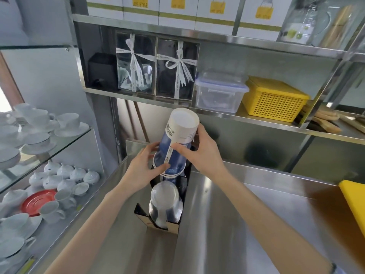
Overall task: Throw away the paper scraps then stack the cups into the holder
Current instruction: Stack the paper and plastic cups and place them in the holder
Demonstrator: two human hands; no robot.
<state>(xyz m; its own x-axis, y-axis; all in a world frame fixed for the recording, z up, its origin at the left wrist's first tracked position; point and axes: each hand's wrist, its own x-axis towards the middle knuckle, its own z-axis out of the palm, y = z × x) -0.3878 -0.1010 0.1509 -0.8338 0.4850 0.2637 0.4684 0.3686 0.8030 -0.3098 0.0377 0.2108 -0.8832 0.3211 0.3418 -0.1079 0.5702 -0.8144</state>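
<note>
Stacking step now: both hands, left hand (147, 165) and right hand (204, 153), each with a firm grip on the upside-down paper cup stack (176, 144), over the black holder (182, 192) at the surface's back left edge. Next, I'd judge, lower it straight down into its slot, behind the clear cups (165, 202).

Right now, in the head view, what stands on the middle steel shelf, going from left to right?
Black box → first ribboned clear gift box → second ribboned clear gift box → clear lidded plastic container → yellow perforated basket → wooden items, too blurred to name.
</note>
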